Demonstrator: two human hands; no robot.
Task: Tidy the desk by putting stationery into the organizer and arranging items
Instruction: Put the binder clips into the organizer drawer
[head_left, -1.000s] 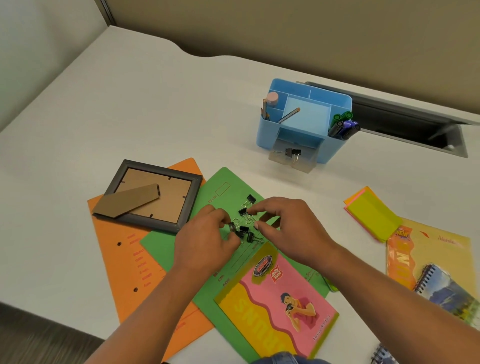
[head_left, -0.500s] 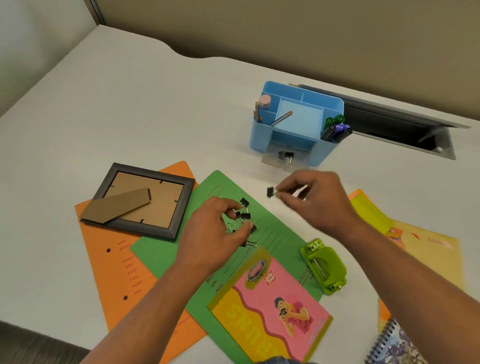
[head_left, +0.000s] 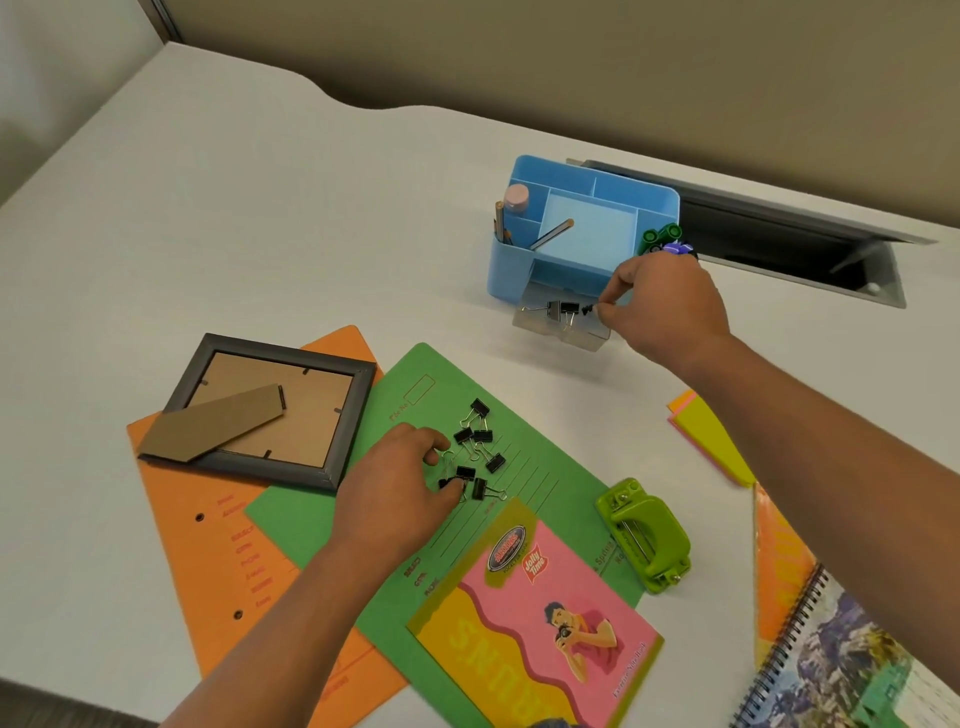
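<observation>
A blue desk organizer (head_left: 654, 195) stands at the back of the desk, with its clear drawer (head_left: 550, 331) pulled out and two binder clips (head_left: 563, 310) in it. My right hand (head_left: 667, 306) pinches a small black binder clip (head_left: 587, 309) just over that drawer. Several black binder clips (head_left: 478, 452) lie scattered on the green folder (head_left: 561, 467). My left hand (head_left: 397, 480) rests on that pile, its fingertips closed on one clip at the lower left of the cluster.
A grey picture frame (head_left: 270, 410) lies face down on an orange folder (head_left: 208, 556). A pink and yellow notebook (head_left: 535, 618) overlaps the green folder. A green hole punch (head_left: 647, 535), sticky notes (head_left: 701, 431) and spiral notebooks (head_left: 841, 665) sit at the right. A cable slot (head_left: 789, 249) opens behind the organizer.
My right hand has carried one binder clip from the pile up to the organizer's drawer. My left hand has stayed on the clips on the green folder.
</observation>
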